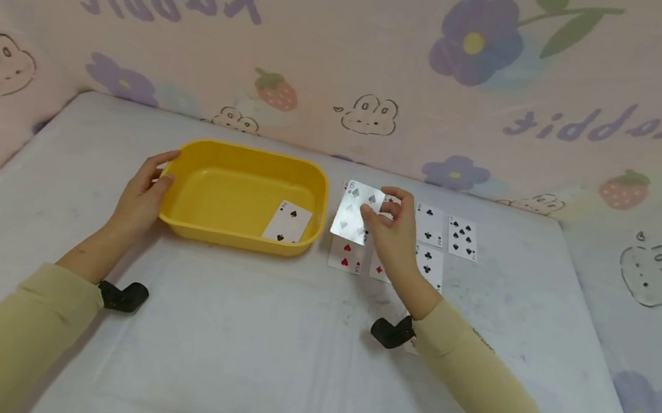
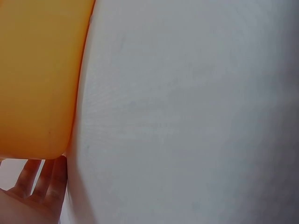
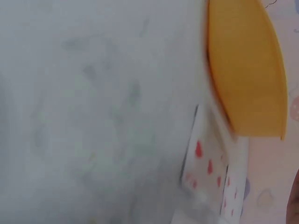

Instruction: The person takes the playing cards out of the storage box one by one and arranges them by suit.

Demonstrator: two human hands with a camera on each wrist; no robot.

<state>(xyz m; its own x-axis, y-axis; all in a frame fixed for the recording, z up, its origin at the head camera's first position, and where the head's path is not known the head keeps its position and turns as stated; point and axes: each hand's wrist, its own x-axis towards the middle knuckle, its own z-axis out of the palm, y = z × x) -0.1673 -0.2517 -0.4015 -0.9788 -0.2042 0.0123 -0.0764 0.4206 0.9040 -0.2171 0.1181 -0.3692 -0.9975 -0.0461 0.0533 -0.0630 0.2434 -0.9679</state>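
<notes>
My right hand [image 1: 395, 236] pinches a six of spades card [image 1: 351, 214] between thumb and fingers, face up, above cards lying to the right of the yellow plastic tray [image 1: 219, 237]. With my left hand [image 1: 141, 191] I hold the left end of that tray. In the left wrist view the fingers [image 2: 57, 179] meet the tray's outer wall. Inside the tray, at its right end, lies a two of spades card [image 1: 290, 222]. In the right wrist view the held card is not discernible; only a blurred sliver of hand shows at the right edge.
Laid out on the white table are a hearts card [image 1: 346, 257], a diamonds card [image 1: 380, 268], a two of clubs [image 1: 431, 223], a seven of spades [image 1: 463, 237] and another clubs card [image 1: 430, 264]. Part of a card [image 1: 410, 347] shows below my right wrist. Patterned cloth [image 1: 356, 63] stands behind.
</notes>
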